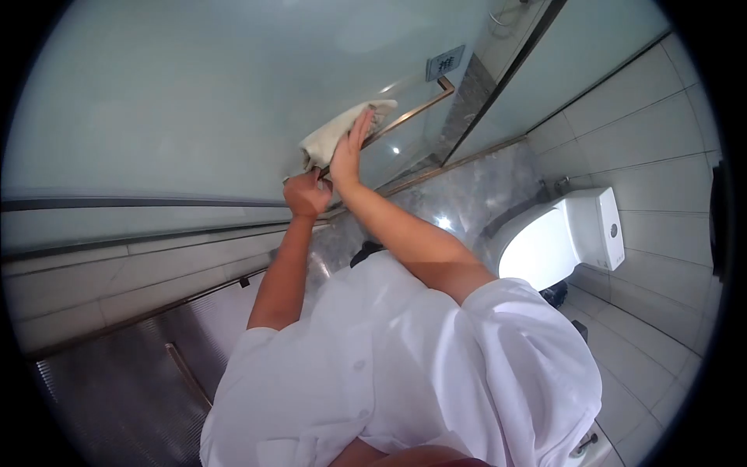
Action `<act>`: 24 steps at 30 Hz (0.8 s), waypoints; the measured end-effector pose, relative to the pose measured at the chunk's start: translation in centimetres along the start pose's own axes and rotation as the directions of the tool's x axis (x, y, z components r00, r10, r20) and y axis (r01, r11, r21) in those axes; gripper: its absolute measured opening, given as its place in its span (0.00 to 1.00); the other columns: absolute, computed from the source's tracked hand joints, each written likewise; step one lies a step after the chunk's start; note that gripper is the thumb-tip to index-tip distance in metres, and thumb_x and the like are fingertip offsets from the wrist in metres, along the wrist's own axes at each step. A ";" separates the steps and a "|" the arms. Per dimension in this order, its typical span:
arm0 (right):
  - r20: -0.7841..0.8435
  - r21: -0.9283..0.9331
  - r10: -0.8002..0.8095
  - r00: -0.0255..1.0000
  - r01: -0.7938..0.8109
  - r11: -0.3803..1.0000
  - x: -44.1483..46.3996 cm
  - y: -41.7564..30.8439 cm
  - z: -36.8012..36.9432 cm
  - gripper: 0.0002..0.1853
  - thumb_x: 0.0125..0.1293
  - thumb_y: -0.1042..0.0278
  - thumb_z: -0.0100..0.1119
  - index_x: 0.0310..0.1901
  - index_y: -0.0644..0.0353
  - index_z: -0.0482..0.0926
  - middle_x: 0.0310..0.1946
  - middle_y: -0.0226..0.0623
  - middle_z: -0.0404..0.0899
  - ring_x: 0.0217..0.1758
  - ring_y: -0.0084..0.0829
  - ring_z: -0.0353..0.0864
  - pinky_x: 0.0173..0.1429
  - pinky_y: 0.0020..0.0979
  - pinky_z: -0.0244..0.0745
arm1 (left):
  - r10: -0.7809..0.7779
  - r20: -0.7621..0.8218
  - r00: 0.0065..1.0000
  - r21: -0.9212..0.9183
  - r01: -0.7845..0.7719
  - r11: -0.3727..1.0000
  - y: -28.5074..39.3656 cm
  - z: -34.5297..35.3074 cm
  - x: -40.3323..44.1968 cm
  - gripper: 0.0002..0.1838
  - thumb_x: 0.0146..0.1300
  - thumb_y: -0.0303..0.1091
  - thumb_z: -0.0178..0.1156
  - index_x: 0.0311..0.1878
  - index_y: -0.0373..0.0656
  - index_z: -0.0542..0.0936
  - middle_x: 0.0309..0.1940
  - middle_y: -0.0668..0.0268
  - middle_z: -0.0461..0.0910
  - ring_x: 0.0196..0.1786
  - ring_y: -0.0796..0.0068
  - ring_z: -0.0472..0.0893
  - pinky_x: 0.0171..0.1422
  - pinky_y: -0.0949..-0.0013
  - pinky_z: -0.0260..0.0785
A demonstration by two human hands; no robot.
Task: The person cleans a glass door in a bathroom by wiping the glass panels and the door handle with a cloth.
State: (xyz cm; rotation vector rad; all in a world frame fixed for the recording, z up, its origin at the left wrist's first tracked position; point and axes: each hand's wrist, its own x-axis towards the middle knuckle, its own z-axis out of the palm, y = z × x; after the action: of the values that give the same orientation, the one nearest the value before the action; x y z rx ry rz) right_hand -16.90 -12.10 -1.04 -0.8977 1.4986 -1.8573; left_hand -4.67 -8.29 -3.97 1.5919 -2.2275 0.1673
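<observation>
A pale cloth [336,138] lies bunched against a frosted glass door [179,101], along the lower part of its long metal door handle [412,114]. My right hand [348,156] presses on the cloth from above, fingers straight and flat. Just below and to the left, my left hand [306,194] is closed at the handle's lower end, close to the cloth's edge; its fingertips are partly hidden. The two hands almost touch at the wrist side.
At the right a white toilet [597,226] stands by a tiled wall [646,163]. A small sign [445,64] is fixed on the glass above the handle. Grey shiny floor [459,198] shows beyond my arms. A ribbed panel with a handle [185,370] is at lower left.
</observation>
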 end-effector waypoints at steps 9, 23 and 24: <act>-0.196 0.058 -0.187 0.962 0.202 0.978 12.8 -6.0 -3.5 0.33 0.76 0.58 0.34 0.75 0.64 0.40 0.78 0.49 0.32 0.81 0.45 0.28 0.80 0.41 0.28 | -0.037 0.019 0.999 -0.101 0.039 0.994 0.3 -0.9 0.2 0.09 0.45 0.39 0.61 0.24 0.47 0.73 0.17 0.61 0.74 0.25 0.52 0.76 0.31 0.53 0.66; 0.212 -0.186 -0.623 0.753 0.656 0.731 6.9 -7.8 0.2 0.32 0.68 0.60 0.46 0.72 0.59 0.57 0.76 0.50 0.46 0.79 0.56 0.40 0.78 0.54 0.31 | -0.116 0.144 0.983 -0.063 0.126 0.990 1.5 -2.0 1.0 0.09 0.47 0.40 0.60 0.30 0.47 0.80 0.22 0.60 0.80 0.29 0.51 0.79 0.35 0.51 0.69; 0.162 -0.232 -0.697 0.698 0.714 0.661 9.0 -9.5 -0.2 0.29 0.67 0.63 0.47 0.70 0.59 0.61 0.74 0.48 0.50 0.78 0.54 0.44 0.77 0.53 0.36 | -0.162 0.199 0.967 0.000 0.165 0.986 1.8 -2.2 1.0 0.09 0.48 0.40 0.59 0.29 0.46 0.78 0.21 0.59 0.79 0.29 0.51 0.79 0.35 0.50 0.69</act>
State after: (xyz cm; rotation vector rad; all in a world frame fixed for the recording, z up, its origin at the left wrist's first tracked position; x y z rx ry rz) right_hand -22.70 -17.16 9.49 -1.8827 1.5123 -2.1170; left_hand -6.04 -7.84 -1.38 1.8457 -2.2200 -0.0584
